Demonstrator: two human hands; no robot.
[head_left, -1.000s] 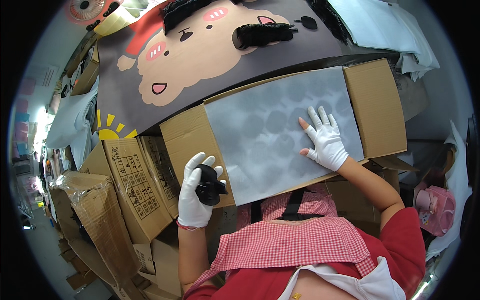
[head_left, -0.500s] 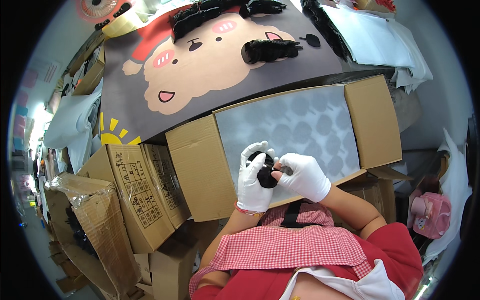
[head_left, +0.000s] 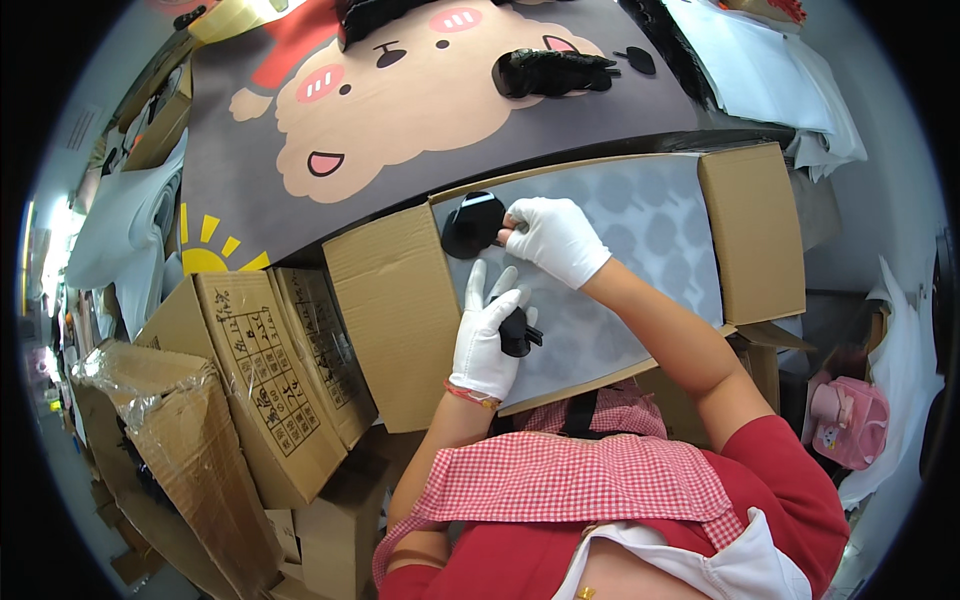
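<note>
My right hand (head_left: pixel 560 240), in a white glove with bare fingertips showing, pinches the short handle of a glossy black round paddle-shaped piece (head_left: pixel 473 228). That piece is at the far left corner of an open cardboard box (head_left: pixel 390 320), over a thin whitish sheet (head_left: pixel 620 300). Dark round shapes with handles show through the sheet in rows. Nearer to me, my white-gloved left hand (head_left: pixel 485 345) holds several more black paddle-shaped pieces (head_left: pixel 516 335) against its palm, with the forefinger stretched out. Their handles stick out to the right.
Behind the box is a table with a grey bear-print mat (head_left: pixel 240 150). A row of black pieces (head_left: pixel 555 73) and one loose black piece (head_left: pixel 641 60) lie on it. White sheets (head_left: pixel 770 80) are stacked far right. Cardboard boxes (head_left: pixel 265 370) stand at left, a pink bag (head_left: pixel 850 425) at right.
My right hand has moved away from my left, carrying one black piece to the box's far left corner. My left hand has shifted slightly left and keeps the other pieces.
</note>
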